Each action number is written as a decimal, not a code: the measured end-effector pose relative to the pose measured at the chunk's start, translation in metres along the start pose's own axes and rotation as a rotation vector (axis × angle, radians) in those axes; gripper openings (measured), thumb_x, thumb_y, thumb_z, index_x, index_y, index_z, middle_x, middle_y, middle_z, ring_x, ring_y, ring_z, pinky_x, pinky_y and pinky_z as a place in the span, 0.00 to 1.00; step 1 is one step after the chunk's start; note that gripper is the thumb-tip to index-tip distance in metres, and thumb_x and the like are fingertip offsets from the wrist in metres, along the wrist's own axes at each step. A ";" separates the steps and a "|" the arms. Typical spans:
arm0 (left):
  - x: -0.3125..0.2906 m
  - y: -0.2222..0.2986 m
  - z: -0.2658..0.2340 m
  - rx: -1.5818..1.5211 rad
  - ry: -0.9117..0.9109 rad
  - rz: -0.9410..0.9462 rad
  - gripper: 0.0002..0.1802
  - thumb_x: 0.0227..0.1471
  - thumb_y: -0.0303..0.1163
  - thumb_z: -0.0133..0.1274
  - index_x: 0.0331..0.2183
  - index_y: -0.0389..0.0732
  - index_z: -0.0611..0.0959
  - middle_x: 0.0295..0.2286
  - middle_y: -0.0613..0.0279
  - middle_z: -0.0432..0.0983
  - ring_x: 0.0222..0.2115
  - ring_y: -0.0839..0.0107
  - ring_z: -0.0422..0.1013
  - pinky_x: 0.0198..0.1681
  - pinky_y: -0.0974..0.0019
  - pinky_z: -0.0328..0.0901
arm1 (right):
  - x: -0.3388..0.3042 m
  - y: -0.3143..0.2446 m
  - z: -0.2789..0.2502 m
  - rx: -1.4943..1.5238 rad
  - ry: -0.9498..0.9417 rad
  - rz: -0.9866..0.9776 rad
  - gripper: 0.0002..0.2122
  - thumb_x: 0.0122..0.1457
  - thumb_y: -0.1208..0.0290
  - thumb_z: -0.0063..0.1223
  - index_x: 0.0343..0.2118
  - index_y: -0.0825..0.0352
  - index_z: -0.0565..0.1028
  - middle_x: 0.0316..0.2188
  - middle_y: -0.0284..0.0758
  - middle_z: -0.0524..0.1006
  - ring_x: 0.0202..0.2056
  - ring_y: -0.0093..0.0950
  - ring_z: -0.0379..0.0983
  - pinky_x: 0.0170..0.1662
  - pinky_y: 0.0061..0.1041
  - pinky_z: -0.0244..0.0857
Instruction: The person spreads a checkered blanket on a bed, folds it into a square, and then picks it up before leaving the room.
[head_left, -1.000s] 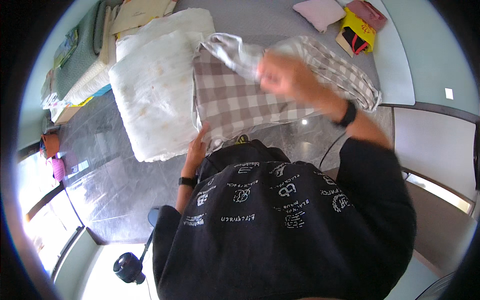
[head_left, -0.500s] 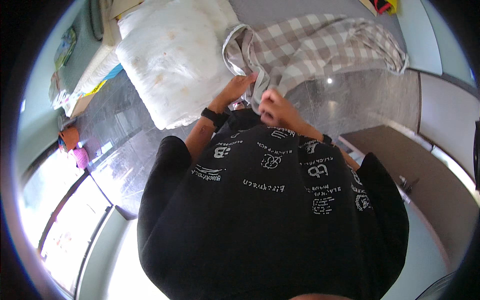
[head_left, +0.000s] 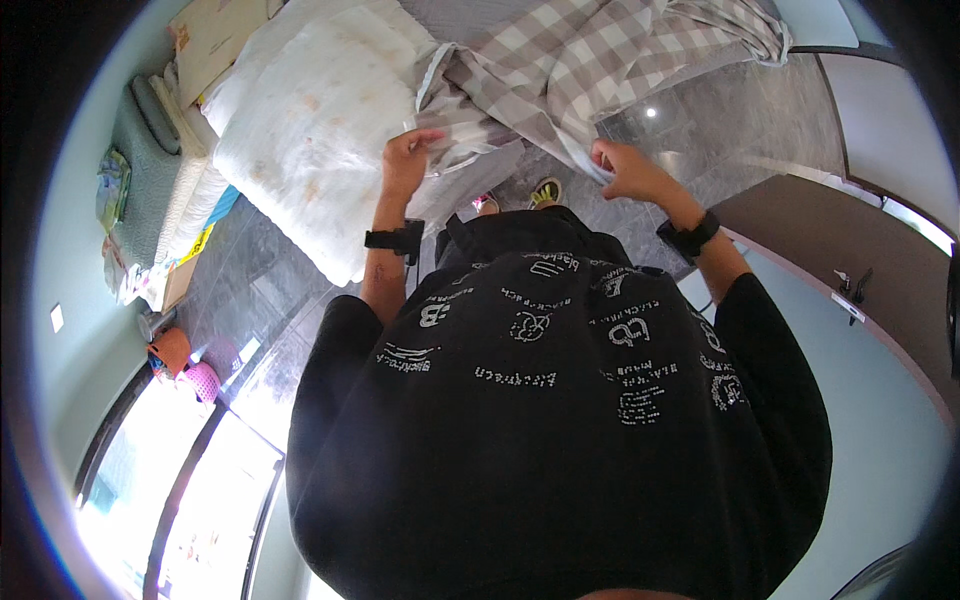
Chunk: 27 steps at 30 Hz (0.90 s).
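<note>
A grey-and-white checked duvet cover [head_left: 590, 75] lies across the bed at the top and hangs over its near edge. My left hand [head_left: 405, 165] is closed at the left part of its edge, beside the white quilt [head_left: 310, 120]. Well apart from it, my right hand [head_left: 635, 175] pinches the right part of the same edge and draws it into a taut, pointed fold. Between the two hands the cloth sags. The fingertips of my left hand are partly hidden against the fabric.
My feet in shoes [head_left: 545, 192] stand on the grey tiled floor [head_left: 280, 290] just below the bed edge. At the left are a cardboard piece [head_left: 212, 45], stacked bedding [head_left: 180, 180], an orange basket [head_left: 170, 352] and a pink one [head_left: 203, 380]. A brown panel [head_left: 800, 230] is at the right.
My hands, close together before, have spread apart, the left to the left and the right to the right. The cover's edge is now stretched wider between them.
</note>
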<state>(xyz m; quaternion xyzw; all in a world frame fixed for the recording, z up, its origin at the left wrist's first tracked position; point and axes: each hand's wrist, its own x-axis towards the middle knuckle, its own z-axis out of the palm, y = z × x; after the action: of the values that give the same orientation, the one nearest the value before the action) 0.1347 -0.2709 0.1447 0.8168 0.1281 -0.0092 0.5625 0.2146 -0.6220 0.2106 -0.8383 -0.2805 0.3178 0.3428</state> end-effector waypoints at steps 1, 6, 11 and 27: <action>-0.003 -0.004 -0.005 0.047 0.000 -0.065 0.11 0.45 0.24 0.46 0.31 0.41 0.82 0.28 0.57 0.77 0.29 0.74 0.71 0.34 0.72 0.63 | -0.001 0.003 -0.006 0.002 -0.002 -0.004 0.18 0.32 0.64 0.64 0.22 0.68 0.67 0.17 0.34 0.66 0.21 0.27 0.62 0.25 0.25 0.57; -0.021 -0.018 0.014 0.217 -0.094 -0.133 0.11 0.44 0.28 0.46 0.30 0.42 0.82 0.25 0.54 0.77 0.28 0.68 0.73 0.32 0.69 0.65 | 0.013 0.003 -0.088 -0.235 0.119 0.198 0.16 0.40 0.63 0.57 0.31 0.69 0.73 0.22 0.39 0.73 0.24 0.28 0.69 0.27 0.27 0.61; -0.037 0.036 0.068 0.091 -0.161 -0.059 0.18 0.43 0.24 0.48 0.40 0.45 0.78 0.29 0.59 0.76 0.19 0.78 0.63 0.25 0.71 0.62 | 0.033 -0.066 -0.068 0.016 0.456 -0.003 0.14 0.43 0.65 0.54 0.30 0.70 0.74 0.22 0.40 0.73 0.23 0.28 0.70 0.27 0.27 0.62; -0.002 0.082 0.133 -0.221 -0.197 -0.020 0.30 0.40 0.19 0.50 0.49 0.46 0.70 0.24 0.70 0.70 0.18 0.84 0.58 0.22 0.77 0.58 | 0.021 -0.041 0.008 0.152 0.256 -0.124 0.17 0.39 0.69 0.58 0.35 0.68 0.75 0.25 0.39 0.73 0.25 0.31 0.70 0.30 0.24 0.64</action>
<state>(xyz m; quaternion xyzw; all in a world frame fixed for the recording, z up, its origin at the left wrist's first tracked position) 0.1676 -0.4209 0.1717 0.7436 0.0806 -0.0806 0.6589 0.2121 -0.5792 0.2298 -0.8247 -0.2610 0.2070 0.4571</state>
